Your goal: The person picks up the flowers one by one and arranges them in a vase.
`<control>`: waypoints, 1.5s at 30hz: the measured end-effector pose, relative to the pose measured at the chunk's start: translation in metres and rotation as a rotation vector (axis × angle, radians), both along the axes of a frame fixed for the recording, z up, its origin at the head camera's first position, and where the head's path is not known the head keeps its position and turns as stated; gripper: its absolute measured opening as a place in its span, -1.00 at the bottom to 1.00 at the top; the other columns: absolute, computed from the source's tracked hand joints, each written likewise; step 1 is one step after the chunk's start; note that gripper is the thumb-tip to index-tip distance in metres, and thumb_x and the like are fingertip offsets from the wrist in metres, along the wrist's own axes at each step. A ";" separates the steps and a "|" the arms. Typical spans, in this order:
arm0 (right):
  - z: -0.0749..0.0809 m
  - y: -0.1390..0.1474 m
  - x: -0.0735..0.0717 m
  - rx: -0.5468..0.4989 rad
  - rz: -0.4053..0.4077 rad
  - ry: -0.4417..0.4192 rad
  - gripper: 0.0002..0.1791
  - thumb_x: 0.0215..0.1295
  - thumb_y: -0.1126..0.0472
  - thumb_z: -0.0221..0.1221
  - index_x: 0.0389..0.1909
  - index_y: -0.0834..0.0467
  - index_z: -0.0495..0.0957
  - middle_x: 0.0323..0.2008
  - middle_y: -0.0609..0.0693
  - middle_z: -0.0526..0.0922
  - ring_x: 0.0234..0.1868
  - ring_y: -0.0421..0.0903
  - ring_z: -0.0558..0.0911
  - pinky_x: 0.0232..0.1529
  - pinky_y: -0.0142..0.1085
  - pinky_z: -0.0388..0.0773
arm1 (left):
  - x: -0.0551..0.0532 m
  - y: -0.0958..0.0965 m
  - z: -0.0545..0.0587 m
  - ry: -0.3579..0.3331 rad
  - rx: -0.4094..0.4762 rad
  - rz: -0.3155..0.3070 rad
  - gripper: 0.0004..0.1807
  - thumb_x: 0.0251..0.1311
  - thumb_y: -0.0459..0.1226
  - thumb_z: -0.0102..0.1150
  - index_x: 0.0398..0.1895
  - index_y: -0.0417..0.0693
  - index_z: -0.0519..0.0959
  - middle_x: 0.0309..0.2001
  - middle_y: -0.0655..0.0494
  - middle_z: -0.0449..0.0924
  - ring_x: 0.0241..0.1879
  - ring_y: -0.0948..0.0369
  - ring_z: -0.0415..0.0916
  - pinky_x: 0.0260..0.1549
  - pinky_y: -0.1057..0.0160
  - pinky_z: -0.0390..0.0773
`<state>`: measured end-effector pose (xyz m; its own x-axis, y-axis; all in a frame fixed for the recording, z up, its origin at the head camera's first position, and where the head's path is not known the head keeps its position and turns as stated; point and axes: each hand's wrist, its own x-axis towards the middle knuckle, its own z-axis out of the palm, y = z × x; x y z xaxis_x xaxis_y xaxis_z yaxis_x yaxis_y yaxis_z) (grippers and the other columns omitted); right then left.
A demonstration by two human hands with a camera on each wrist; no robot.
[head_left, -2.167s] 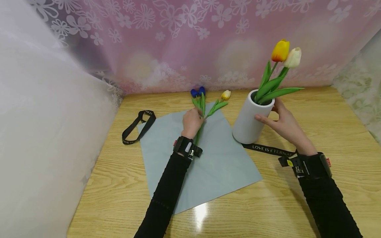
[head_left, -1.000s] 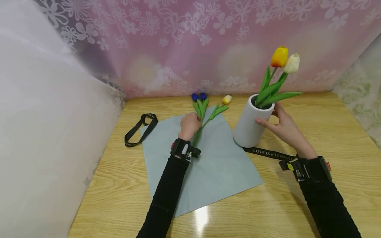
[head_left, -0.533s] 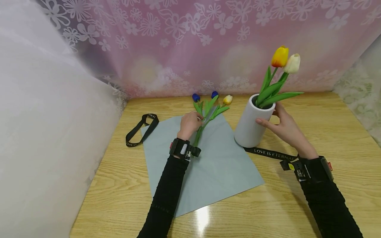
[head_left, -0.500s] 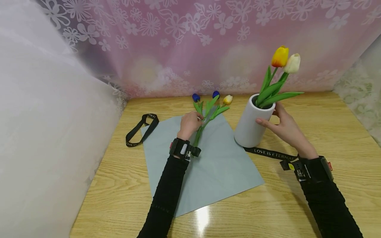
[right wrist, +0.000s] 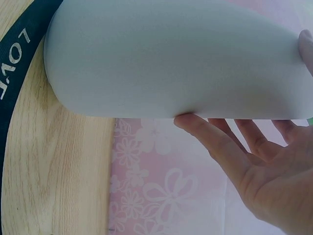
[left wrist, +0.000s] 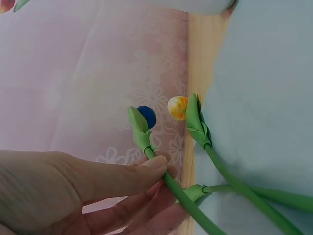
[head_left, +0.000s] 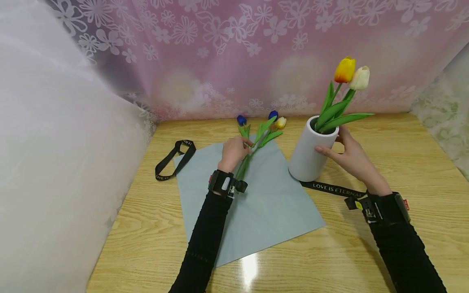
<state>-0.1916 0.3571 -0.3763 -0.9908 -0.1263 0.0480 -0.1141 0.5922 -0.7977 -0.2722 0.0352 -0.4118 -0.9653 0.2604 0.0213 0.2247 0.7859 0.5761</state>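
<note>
My left hand (head_left: 234,152) pinches the stem of a blue tulip (head_left: 273,115) between thumb and fingers, as the left wrist view shows. A second blue tulip (head_left: 241,120) lies to the left of it, and a yellow-and-white tulip (head_left: 281,123) lies just right, its stem crossing another over the grey-blue wrapping sheet (head_left: 275,207). My right hand (head_left: 351,158) holds a white vase (head_left: 309,156) from its right side, thumb in front, other fingers partly hidden behind. The vase leans right. Inside it stand a yellow-orange tulip (head_left: 345,70) and a white tulip (head_left: 360,78).
A looped black ribbon (head_left: 188,154) lies at the sheet's left edge. Another lettered black ribbon (head_left: 331,188) runs from the vase's base toward my right wrist. Behind the wooden table (head_left: 135,236) hangs a pink floral curtain (head_left: 220,69).
The blue tulip in my left hand has swung right, away from the other blue one and up beside the yellow-and-white tulip. My right hand and the vase hold nearly still.
</note>
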 end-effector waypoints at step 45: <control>-0.001 -0.001 -0.001 -0.010 -0.002 0.009 0.01 0.42 0.01 0.26 0.65 -0.14 -0.23 0.56 0.23 0.05 0.44 0.41 0.19 0.17 0.47 0.27 | 0.002 0.005 0.027 0.204 0.259 -0.036 -0.73 0.36 -0.25 0.29 0.09 -0.03 0.71 -0.11 0.03 0.76 -0.14 0.08 0.73 -0.32 0.27 0.62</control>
